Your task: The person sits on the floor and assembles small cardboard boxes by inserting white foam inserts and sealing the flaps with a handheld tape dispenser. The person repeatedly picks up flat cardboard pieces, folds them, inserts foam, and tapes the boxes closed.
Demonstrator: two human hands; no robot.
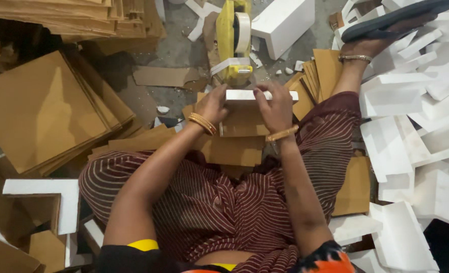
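Between both hands (212,103) (276,106), a white foam piece (244,95) lies crosswise.

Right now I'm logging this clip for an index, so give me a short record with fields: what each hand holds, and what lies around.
left hand: grip on left end of white foam piece
right hand: grip on its right end
ahead: yellow tape dispenser
left side: cardboard sheets
right side: foam pieces
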